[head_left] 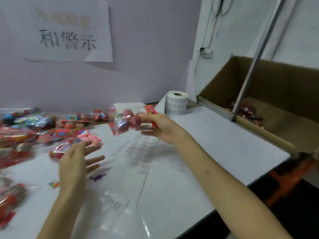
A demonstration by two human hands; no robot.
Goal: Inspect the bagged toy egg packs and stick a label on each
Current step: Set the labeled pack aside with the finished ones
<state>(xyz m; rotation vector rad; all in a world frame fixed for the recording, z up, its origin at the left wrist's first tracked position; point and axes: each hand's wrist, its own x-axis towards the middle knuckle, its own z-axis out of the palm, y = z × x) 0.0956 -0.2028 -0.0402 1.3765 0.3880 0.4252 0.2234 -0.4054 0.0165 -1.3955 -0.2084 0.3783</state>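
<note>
Toy egg pack [128, 121]: hangs lifted off the bench [215, 144], above its middle and toward the back wall, blurred. Shows a clear bag with red printed card at the edges and pinkish-red eggs inside. Pinched at its right end by the right hand [157, 126], fingers [146, 116] closed on the bag from above and below, forearm stretched out across the bench. To the left and nearer, the left hand [76, 163], spread wide with straight fingers, holding nothing, just in front of a second pack [74, 145] lying flat; touching it or not, cannot tell. Beyond that, along the bench's left side, a heap of packs [25, 128] in red, blue and green, loosely overlapping. Below the lifted pack, flat on the bench, a label sheet [143, 149] with rows of pale round stickers. Near the left wrist, a small purple toy [98, 177] and a small multicoloured toy [54, 184], both loose on the surface. Behind the right hand, standing on end at the back edge, a white label roll [176, 105]. Off the bench's right side, an open cardboard box [276, 83] with several red packs [246, 109] at the bottom, crossed by a slanting metal bar [255, 57]. On the wall above the heap, a paper sign [69, 31] with large dark characters.
</note>
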